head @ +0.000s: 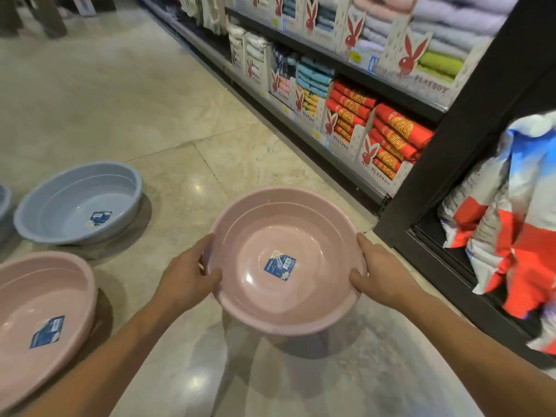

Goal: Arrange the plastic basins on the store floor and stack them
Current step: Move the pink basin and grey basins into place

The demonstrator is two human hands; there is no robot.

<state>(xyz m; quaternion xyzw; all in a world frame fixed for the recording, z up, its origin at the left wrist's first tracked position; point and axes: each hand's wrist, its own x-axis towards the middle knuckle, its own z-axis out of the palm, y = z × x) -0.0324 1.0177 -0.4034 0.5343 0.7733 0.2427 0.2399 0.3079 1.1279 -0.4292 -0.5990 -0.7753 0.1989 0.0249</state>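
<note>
I hold a pink plastic basin (270,236) above the floor, tilted toward me, with a blue label on its bottom. My left hand (189,273) grips its left rim and my right hand (380,272) grips its right rim. A second pink basin (33,293) rests on the floor at the lower left. A grey-blue basin (75,200) sits on the floor behind it, to the left of the held one. The edge of another grey-blue basin (3,200) shows at the far left border.
Shelves (346,70) of folded towels and boxed textiles run along the right side of the aisle. A black shelf post (451,145) and packaged bedding (511,221) stand at the right. Polished tile floor (135,100) stretches ahead; a person's legs (45,16) are at the far top left.
</note>
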